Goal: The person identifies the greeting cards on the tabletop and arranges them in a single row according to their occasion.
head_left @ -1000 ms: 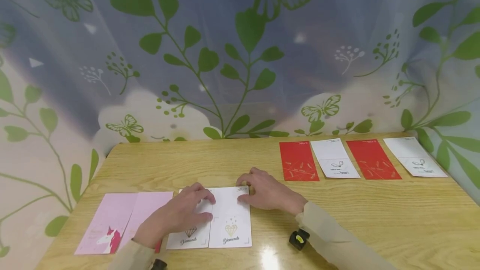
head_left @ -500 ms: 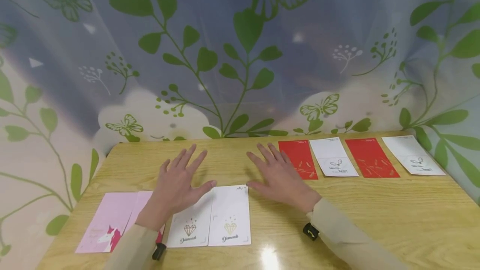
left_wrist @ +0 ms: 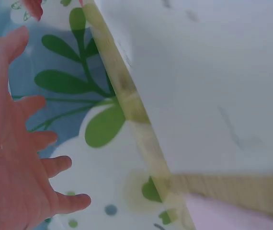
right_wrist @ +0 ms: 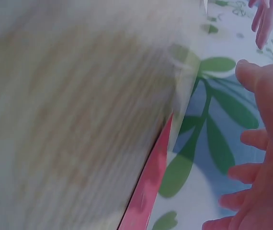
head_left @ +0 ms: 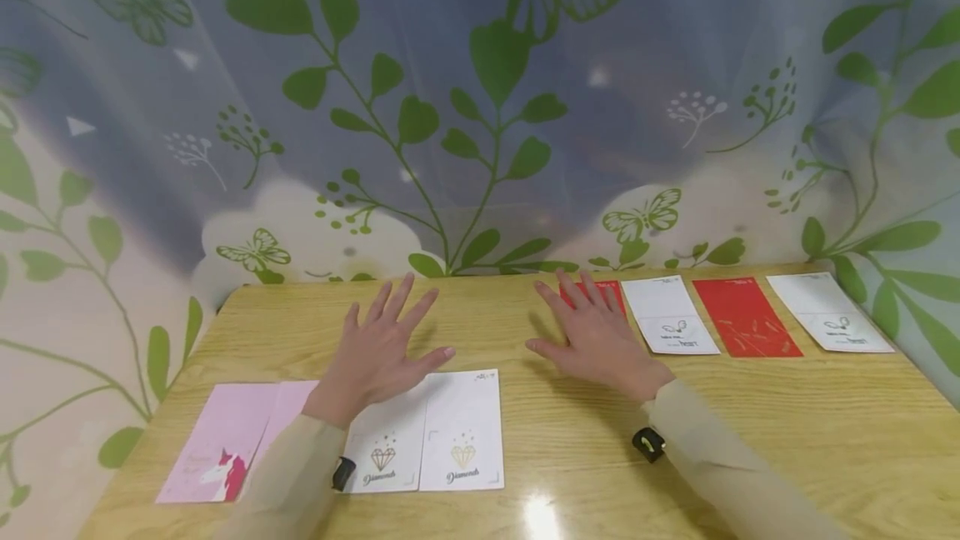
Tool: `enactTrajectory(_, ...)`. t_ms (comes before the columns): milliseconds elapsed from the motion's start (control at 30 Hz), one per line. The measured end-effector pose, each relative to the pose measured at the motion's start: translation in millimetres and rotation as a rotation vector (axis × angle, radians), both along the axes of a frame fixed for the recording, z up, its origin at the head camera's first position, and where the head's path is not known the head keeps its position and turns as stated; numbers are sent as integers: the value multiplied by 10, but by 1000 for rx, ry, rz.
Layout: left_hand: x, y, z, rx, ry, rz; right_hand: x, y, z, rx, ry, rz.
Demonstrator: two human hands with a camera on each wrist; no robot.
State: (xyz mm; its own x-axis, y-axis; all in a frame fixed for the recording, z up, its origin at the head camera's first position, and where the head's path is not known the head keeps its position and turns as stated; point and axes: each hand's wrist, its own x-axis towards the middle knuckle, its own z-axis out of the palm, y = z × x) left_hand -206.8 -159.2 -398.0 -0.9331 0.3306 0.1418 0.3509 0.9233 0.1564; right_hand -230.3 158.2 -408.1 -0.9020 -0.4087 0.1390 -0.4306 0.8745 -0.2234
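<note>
My left hand [head_left: 378, 352] hovers with spread fingers over the upper part of the left white diamond card [head_left: 382, 461], hiding some of it. Beside that card, edge to edge, lies a second white diamond card [head_left: 462, 432] with a gold print. My right hand [head_left: 600, 344] is also spread, in front of the leftmost red card [head_left: 573, 294], and covers most of it. Neither hand holds anything. In the left wrist view the palm [left_wrist: 12, 158] and straight fingers show above the table; the right wrist view shows the right hand [right_wrist: 266, 158] likewise.
Two overlapping pink unicorn cards [head_left: 217, 440] lie at the front left, partly under my left sleeve. At the back right, a white card [head_left: 669, 315], a red card [head_left: 746, 315] and another white card [head_left: 828, 312] lie in a row. A patterned curtain [head_left: 480, 148] hangs behind the wooden table [head_left: 570, 457].
Both hands have come off the white diamond cards and lifted, with their fingers spreading. My right hand has moved right and away, to before the red card. The cards have stayed put.
</note>
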Motion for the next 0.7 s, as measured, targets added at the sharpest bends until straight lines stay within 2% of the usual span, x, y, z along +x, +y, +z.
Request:
enactTrajectory(267,-191,397,20,5,-64,-76,-141,250,19,23,14,-39)
enactTrajectory(533,-374,834,4,48,-132,-154,-310,598,44,7,-59,-3)
enactTrajectory(700,-486,1076,-19,79,-192,-196,-427,808,83,19,-141,28)
